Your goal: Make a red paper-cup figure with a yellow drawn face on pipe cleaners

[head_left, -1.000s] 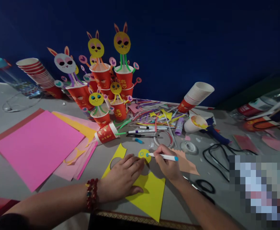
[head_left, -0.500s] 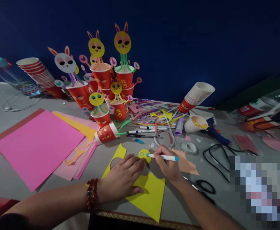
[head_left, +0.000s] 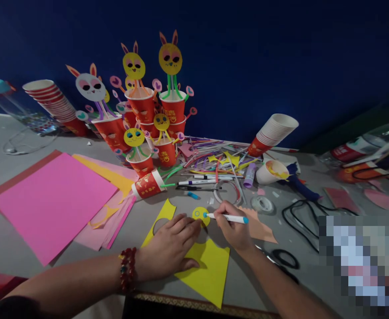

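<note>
A small yellow paper disc (head_left: pixel 198 220) lies on the table with a blue ring and a blue spot drawn on it. My right hand (head_left: pixel 234 228) pinches a white marker with a blue end (head_left: pixel 231 218), its tip touching the disc at the blue spot. Flat over a yellow sheet with cut-out curves (head_left: pixel 207 270) rests my left hand (head_left: pixel 170 246), fingers stretched out, fingertips at the disc's lower edge. A peach paper piece (head_left: pixel 259 228) lies beside my right hand. Partly under my right forearm are black-handled scissors (head_left: pixel 282 261).
Red paper cups with rabbit faces (head_left: pixel 146 153) stand at the back; one cup (head_left: pixel 147 184) lies on its side. Pink sheets (head_left: pixel 54 204) cover the left. Pipe cleaners (head_left: pixel 207 155), pens (head_left: pixel 197 182), tape (head_left: pixel 262 204) and stacked cups (head_left: pixel 274 133) lie beyond my hands. A black cord (head_left: pixel 300 221) is right.
The blue spot under the marker tip looks slightly more filled in. Both hands stay in nearly the same place.
</note>
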A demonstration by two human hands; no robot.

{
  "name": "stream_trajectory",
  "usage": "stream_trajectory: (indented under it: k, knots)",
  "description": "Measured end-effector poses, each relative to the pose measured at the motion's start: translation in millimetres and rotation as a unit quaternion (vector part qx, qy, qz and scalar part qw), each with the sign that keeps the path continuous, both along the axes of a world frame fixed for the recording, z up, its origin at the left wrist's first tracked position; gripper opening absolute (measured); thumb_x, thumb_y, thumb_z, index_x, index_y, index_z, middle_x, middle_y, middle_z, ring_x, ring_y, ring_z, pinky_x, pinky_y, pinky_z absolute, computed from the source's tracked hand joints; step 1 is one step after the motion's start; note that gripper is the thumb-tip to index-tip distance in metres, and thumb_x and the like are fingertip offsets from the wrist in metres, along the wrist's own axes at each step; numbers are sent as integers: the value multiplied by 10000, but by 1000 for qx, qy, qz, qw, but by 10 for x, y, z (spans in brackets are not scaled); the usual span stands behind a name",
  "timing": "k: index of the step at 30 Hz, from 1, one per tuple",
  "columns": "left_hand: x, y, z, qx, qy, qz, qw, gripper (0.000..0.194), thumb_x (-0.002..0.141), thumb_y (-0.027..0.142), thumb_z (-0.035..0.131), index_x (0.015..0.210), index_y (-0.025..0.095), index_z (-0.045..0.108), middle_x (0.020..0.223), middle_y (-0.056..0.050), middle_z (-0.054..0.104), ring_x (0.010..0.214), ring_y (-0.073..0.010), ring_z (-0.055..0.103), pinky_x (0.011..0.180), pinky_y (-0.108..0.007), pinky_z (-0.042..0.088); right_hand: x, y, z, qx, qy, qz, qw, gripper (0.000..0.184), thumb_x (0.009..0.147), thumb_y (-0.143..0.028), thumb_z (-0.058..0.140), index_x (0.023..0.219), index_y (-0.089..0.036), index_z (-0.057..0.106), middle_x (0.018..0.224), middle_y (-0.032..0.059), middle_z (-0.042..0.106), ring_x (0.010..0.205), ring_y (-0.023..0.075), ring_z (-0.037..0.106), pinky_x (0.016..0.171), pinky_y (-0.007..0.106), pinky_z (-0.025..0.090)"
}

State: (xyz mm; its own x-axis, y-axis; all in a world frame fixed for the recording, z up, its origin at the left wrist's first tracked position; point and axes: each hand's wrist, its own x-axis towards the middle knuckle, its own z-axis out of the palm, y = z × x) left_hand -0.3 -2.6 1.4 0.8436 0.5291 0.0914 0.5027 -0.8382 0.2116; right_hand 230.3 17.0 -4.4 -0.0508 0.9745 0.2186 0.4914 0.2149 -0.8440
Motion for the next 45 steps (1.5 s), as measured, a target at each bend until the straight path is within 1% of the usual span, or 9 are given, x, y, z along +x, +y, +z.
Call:
stream_trajectory:
  k: [6, 9, 14, 24, 31, 37, 41, 43, 45]
  knots:
    - [9, 6, 2, -5, -3, 0, 1000, 800, 898, 659, 558, 1446, 89, 440, 1479, -126, 517, 1346, -302, 448, 1206, -430, 258, -9, 5, 1, -9, -7, 2, 1000, 212, 842, -219, 512, 632, -231, 491, 490, -61, 470, 445, 119, 430, 469, 237, 325]
    - [8, 1, -6, 0, -3, -1, 1000, 816, 899, 664, 548, 1453, 76, 428, 1475, -138, 518, 1350, -305, 444, 1202, -443, 262, -10, 1, -1, -15, -4, 4, 1000, 215, 848, -227, 516, 635, -231, 493, 498, -56, 484, 455, 122, 449, 475, 237, 334]
    - [2, 0, -13, -1, 0, -1, 1000, 822, 906, 669, 531, 1468, 81, 406, 1488, -135, 506, 1356, -296, 433, 1201, -437, 263, -13, -4, 6, -16, 0, 1, 1000, 213, 835, -211, 519, 626, -234, 481, 484, -63, 466, 443, 118, 418, 467, 240, 318]
    - [10, -2, 4, -4, -3, -1, 1000, 823, 889, 668, 560, 1448, 77, 431, 1471, -139, 519, 1344, -305, 446, 1202, -435, 257, -15, 5, 11, -18, 0, 9, 1000, 226, 863, -234, 521, 639, -234, 489, 509, -51, 500, 466, 125, 460, 480, 237, 347]
    - [1, 7, 19, 5, 11, -4, 1000, 808, 908, 667, 530, 1451, 77, 426, 1493, -125, 500, 1354, -302, 436, 1211, -428, 241, -17, 4, 23, -14, -6, 1, 1000, 219, 860, -237, 524, 642, -234, 503, 503, -47, 512, 471, 130, 475, 483, 239, 352]
    - [9, 1, 14, -3, 6, 1, 1000, 790, 906, 664, 538, 1451, 101, 431, 1491, -129, 505, 1363, -291, 435, 1200, -435, 276, -20, 5, 29, -12, -3, 4, 1000, 212, 858, -229, 529, 647, -234, 515, 514, -46, 516, 483, 132, 477, 488, 242, 356]
    - [6, -1, 4, -2, 1, 2, 1000, 807, 893, 668, 554, 1447, 92, 438, 1483, -144, 510, 1360, -303, 441, 1200, -436, 269, 8, -1, -41, -12, 32, -14, 999, 224, 858, -215, 523, 638, -237, 494, 506, -51, 496, 466, 129, 456, 475, 242, 349]
    - [4, 1, 2, 1, -2, 0, 1000, 820, 886, 671, 563, 1446, 85, 439, 1482, -146, 510, 1360, -305, 439, 1196, -434, 271, 27, -7, -77, -13, 67, -30, 997, 216, 874, -224, 518, 661, -239, 492, 517, -52, 506, 460, 127, 461, 472, 241, 357]
    - [4, 3, 5, 3, -1, 0, 1000, 831, 880, 673, 571, 1450, 84, 433, 1485, -137, 510, 1363, -299, 435, 1197, -429, 270, 32, -16, -87, -10, 80, -38, 996, 188, 891, -241, 524, 703, -238, 511, 535, -51, 523, 465, 130, 482, 476, 242, 371]
